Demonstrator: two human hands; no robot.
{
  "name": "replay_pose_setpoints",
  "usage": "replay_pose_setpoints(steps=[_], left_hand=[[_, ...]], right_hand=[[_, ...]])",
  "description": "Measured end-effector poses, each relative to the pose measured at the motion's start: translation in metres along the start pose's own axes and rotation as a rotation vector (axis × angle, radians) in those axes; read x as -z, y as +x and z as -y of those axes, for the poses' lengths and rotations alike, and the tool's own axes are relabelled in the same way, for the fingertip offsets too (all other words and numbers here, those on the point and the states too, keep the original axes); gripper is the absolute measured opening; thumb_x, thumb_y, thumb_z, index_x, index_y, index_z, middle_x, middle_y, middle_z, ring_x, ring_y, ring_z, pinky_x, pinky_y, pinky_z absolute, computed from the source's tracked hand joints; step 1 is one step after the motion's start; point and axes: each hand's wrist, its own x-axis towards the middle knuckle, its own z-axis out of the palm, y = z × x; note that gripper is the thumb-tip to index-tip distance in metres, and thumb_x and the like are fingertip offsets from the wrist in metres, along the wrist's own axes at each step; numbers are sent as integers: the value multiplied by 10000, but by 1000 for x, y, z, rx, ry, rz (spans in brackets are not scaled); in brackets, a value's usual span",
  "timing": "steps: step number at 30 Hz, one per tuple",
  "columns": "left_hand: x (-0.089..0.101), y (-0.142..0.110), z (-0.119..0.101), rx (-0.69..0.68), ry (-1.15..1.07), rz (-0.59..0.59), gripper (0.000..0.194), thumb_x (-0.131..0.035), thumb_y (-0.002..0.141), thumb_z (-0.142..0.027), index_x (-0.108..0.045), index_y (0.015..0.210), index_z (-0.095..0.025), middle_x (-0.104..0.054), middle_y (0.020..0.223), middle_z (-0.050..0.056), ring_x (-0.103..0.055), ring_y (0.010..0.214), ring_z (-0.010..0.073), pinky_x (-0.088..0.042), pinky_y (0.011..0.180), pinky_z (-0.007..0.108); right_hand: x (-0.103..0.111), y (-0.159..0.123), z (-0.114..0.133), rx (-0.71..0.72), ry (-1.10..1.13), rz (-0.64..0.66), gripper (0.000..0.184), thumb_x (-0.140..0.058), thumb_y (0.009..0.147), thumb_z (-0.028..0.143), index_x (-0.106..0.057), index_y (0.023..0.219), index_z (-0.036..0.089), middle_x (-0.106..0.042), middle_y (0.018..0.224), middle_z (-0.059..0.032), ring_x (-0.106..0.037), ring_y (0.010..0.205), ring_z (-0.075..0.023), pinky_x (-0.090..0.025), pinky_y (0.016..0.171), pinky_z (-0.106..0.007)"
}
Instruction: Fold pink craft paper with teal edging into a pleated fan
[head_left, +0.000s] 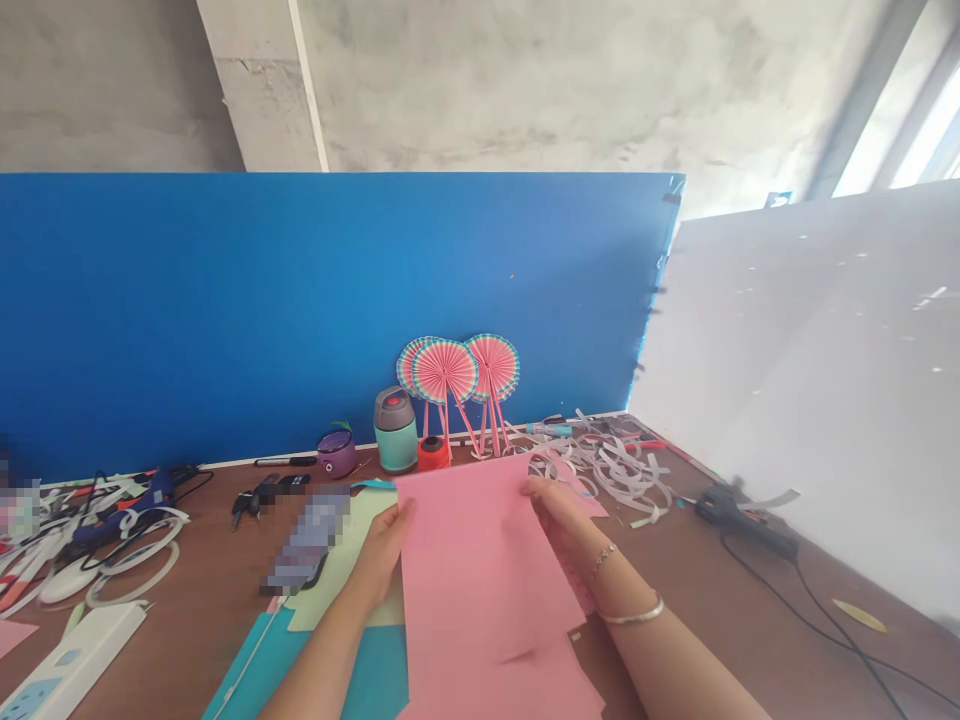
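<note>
A sheet of pink paper (472,570) is held up over the table between my two hands. My left hand (386,545) pinches its left edge near the top corner. At the upper right corner, my right hand (551,505) grips the sheet, fingers partly hidden behind it. More pink paper shows below and behind this sheet; I cannot tell how many layers there are. Under my left forearm lie a pale green sheet (337,560) and a teal sheet (259,660). Past the paper, several round pleated pink paper fans (445,372) lean against the blue partition (300,300).
A teal flask (395,440), a red round item (433,454) and a purple cup (337,453) stand at the back. Curled white paper strips (615,460) lie right. A black corded tool (746,520) is farther right. A white power strip (82,660), keys (251,500) and clutter are left.
</note>
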Motion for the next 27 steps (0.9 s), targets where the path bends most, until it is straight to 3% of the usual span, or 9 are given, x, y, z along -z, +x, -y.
replay_pose_setpoints(steps=[3, 6, 15, 19, 24, 27], left_hand=[[2, 1, 1, -6, -69, -38, 485, -649, 726, -496, -641, 1015, -106, -723, 895, 118, -676, 802, 252, -516, 695, 336], [5, 2, 1, 8, -91, -63, 471, -644, 740, -481, -625, 1032, -112, -724, 891, 109, -680, 797, 248, -525, 697, 341], [8, 4, -1, 13, -92, -81, 410, -655, 747, -448, -623, 1022, -146, -718, 954, 102, -680, 855, 245, -533, 739, 337], [8, 2, -2, 26, -76, -78, 422, -647, 749, -461, -622, 1026, -144, -722, 933, 98, -683, 835, 245, -532, 736, 343], [6, 0, -2, 15, -146, 8, 464, -681, 728, -418, -585, 1102, -162, -710, 975, 99, -681, 843, 246, -527, 738, 350], [5, 0, 0, 67, -183, 69, 423, -707, 704, -379, -607, 1040, -144, -713, 945, 110, -684, 815, 252, -527, 693, 338]], right_hand=[[-2, -6, 6, -98, 1, 150, 75, -646, 623, 209, -585, 615, 168, -591, 525, 18, -521, 461, -114, -418, 464, -231], [-5, -12, 12, -164, 31, 284, 152, -685, 630, 249, -633, 740, 158, -673, 681, -18, -608, 587, -152, -475, 572, -268], [-8, -20, 21, -189, 68, 468, 347, -741, 617, 266, -652, 938, 170, -716, 885, -62, -668, 757, -212, -507, 739, -366], [-9, -23, 19, -234, 12, 467, 324, -732, 623, 257, -672, 925, 156, -718, 890, -74, -668, 808, -235, -507, 745, -362], [-11, -23, 19, -257, 65, 388, 220, -721, 591, 233, -698, 788, 138, -715, 735, -53, -644, 623, -187, -493, 619, -298], [-13, -25, 26, -263, 98, 293, 174, -706, 579, 205, -696, 746, 158, -707, 695, -33, -618, 577, -171, -476, 571, -279]])
